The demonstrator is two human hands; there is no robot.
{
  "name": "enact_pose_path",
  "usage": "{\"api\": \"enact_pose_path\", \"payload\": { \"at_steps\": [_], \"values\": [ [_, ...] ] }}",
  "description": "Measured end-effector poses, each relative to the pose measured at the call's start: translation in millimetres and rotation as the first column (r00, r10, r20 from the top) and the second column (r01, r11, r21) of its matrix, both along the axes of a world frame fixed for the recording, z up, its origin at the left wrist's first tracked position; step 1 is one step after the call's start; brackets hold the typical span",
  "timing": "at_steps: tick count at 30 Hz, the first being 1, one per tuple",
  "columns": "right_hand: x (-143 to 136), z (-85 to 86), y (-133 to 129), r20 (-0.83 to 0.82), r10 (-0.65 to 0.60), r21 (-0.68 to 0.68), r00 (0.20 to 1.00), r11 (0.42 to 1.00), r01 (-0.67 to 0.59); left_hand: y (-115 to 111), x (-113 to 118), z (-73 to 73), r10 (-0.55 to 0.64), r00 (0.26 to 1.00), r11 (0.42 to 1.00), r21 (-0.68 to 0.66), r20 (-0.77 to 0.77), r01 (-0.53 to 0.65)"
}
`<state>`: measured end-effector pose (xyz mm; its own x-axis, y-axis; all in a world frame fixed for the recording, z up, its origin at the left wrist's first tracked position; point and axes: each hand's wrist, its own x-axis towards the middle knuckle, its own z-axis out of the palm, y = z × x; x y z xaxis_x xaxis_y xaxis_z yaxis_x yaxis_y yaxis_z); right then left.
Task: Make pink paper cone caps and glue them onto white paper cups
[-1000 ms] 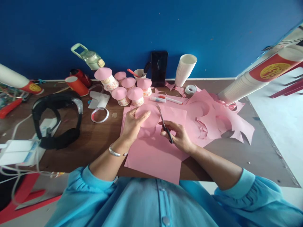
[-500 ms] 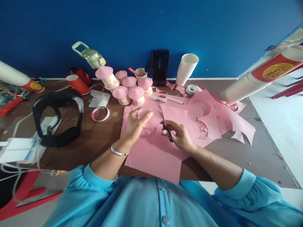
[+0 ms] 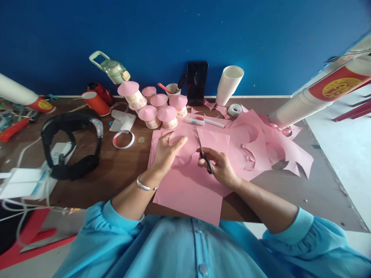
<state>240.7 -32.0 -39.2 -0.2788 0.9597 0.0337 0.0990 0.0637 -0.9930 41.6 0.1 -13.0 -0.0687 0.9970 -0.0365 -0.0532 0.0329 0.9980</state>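
My left hand (image 3: 168, 152) pinches a round pink paper disc (image 3: 188, 143) by its left side, thumb on top. The fingers of my right hand (image 3: 218, 166) are closed round the black handles of a pair of scissors (image 3: 203, 152). The scissor blades point up and away, close along the right edge of the disc; I cannot tell whether they touch it. Beneath both hands lie pink paper sheets (image 3: 188, 193). Beyond them rest a glue stick (image 3: 194, 121) and a red and white pen (image 3: 213, 122).
Several patterned paper cups with pink cone tops (image 3: 167, 114) stand behind my left hand. Pink paper scraps (image 3: 278, 146) spread to the right. A phone (image 3: 197, 83) and stacked white cups (image 3: 230, 85) stand at the wall. A black headband device (image 3: 72, 144) lies left, near a tape roll (image 3: 123, 139).
Almost nothing differs. The whole view has shifted very slightly, while both hands, the disc and the scissors keep their places.
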Motion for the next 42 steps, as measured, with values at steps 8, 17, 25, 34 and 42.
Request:
{"api": "enact_pose_path", "payload": {
  "at_steps": [8, 17, 25, 34, 42],
  "values": [
    [-0.2, 1.0, -0.6, -0.006, -0.001, -0.045, 1.0, 0.999, 0.001, -0.9, -0.6, 3.2, 0.004, 0.999, 1.0, -0.016, -0.054, -0.005],
    [-0.7, 2.9, 3.9, -0.141, -0.098, -0.115, 0.985, 0.99, 0.082, 2.0, 0.3, -2.1, 0.011, 1.0, 0.999, -0.042, 0.001, -0.011],
    [-2.3, -3.0, 15.1, -0.316, -0.258, -0.308, 0.913, 0.938, 0.159, -6.1, 16.1, -0.9, -0.212, 0.974, 0.973, -0.107, -0.076, 0.203],
    [2.3, -6.6, 26.0, -0.405, -0.308, -0.323, 0.861, 0.929, 0.181, 1.7, 12.3, -12.2, -0.19, 0.972, 0.977, -0.075, 0.14, 0.201],
    [4.6, -7.1, 28.0, -0.385, -0.313, -0.27, 0.868, 0.938, 0.218, 6.2, 7.8, -20.6, -0.166, 0.985, 0.986, -0.004, -0.054, 0.166]
  ]
}}
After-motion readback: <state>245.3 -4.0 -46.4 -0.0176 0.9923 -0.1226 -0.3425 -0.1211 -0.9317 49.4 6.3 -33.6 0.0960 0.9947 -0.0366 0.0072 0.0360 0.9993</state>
